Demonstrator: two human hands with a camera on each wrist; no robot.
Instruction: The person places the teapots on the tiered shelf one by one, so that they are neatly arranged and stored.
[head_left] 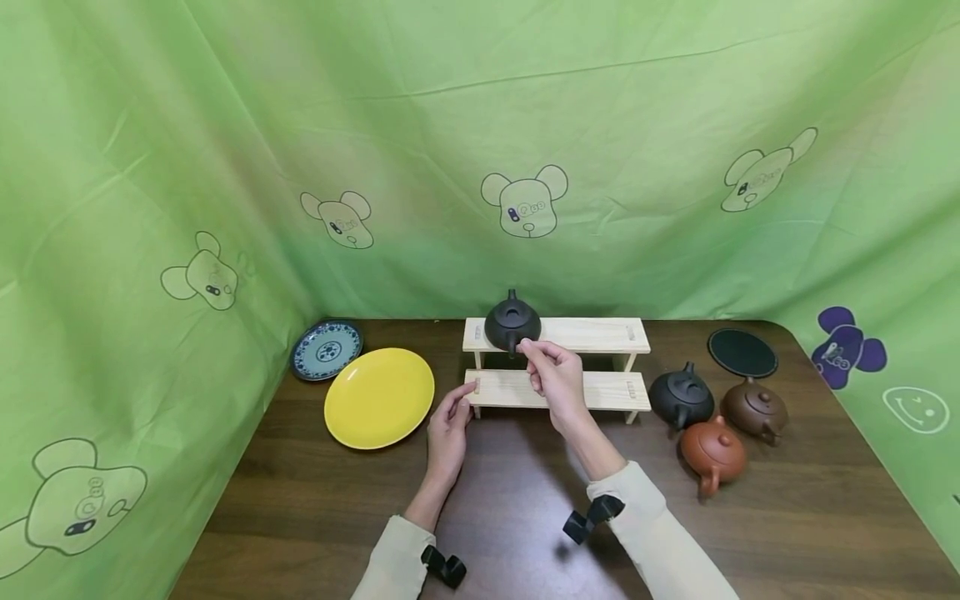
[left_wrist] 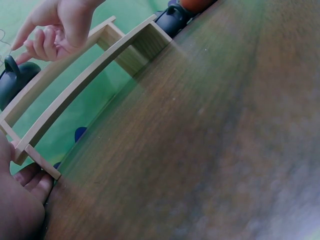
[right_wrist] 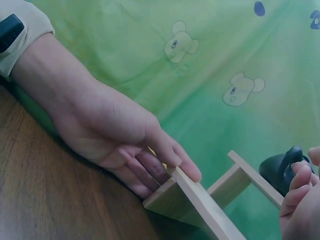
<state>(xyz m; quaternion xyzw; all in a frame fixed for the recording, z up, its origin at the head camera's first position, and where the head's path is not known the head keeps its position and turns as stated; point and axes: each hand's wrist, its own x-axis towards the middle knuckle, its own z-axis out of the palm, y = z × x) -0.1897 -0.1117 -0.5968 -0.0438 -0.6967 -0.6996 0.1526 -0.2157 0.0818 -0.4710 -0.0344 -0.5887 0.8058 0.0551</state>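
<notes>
Our right hand (head_left: 558, 381) pinches the black teapot (head_left: 512, 314) by its handle (head_left: 513, 342); left hand (head_left: 447, 435) grips the lower shelf (head_left: 508, 388). Probably brittle, so handle-only for us.

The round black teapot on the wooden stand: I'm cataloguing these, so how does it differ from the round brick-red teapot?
The round black teapot sits on the light wooden stand; the round brick-red teapot, on the brown table. The right hand pinches the black one's handle; no hand touches the brick-red one. Both handles face the camera.
</notes>
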